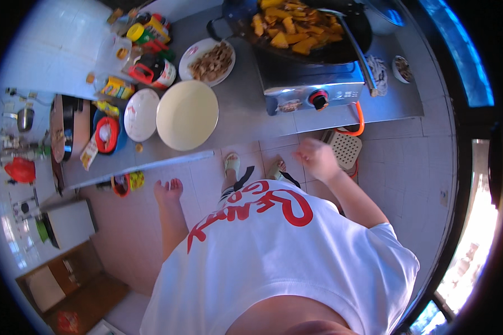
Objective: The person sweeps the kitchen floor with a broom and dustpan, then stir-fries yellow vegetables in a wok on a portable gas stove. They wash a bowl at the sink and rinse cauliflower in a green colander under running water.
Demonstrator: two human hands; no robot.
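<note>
My left hand (169, 191) hangs beside the counter's front edge, fingers loosely curled and holding nothing. Blurred by motion, my right hand (318, 159) is in front of the gas stove (314, 90), apart from its knob (319, 100); its fingers look bent and I see nothing in them. A black wok (243, 25) on the stove contains chunks of cooked pumpkin (295, 35). A long-handled spatula (358, 52) rests across the wok's right side, its handle end jutting toward me. Left of the stove are a large cream bowl (187, 115) and a plate (185, 69) of cooked meat slices (213, 63).
A white bowl (141, 115) stands beside the cream one. Sauce and oil bottles (153, 71) crowd the wall side. Right of the stove lie a grey-white cloth (377, 75) and a small bowl (398, 75). An orange hose (359, 117) runs below, near a perforated stool (346, 148).
</note>
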